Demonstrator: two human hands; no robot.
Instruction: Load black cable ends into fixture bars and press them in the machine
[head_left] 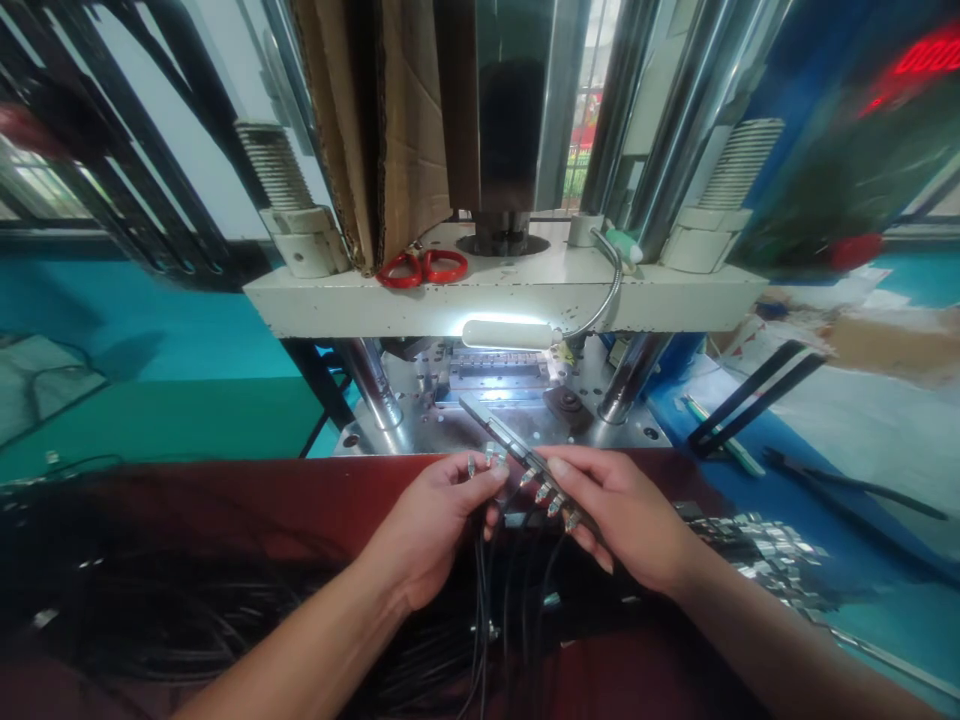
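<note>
My right hand [626, 515] grips a narrow metal bar [489, 422], tilted with its far end up and to the left. Along the lower side of this bar sit several small metal cable connectors [553, 503], black cables hanging from them. Close by on the left, my left hand [431, 525] pinches a few more cable connectors [491, 455] between thumb and fingers. Their black cables [480, 590] drop down below the hand. Both hands are in front of the press, above its red-brown table edge [300, 500]. Some fingertips are hidden behind the parts.
A press with a pale plate [345, 312] stands ahead, a lit lamp [506, 333] shining on its metal die [502, 370]. Red-handled scissors [424, 268] lie on the plate beside cardboard [409, 130]. Bundled black cables [202, 610] lie left; metal pieces [772, 550] and pliers [847, 480] lie right.
</note>
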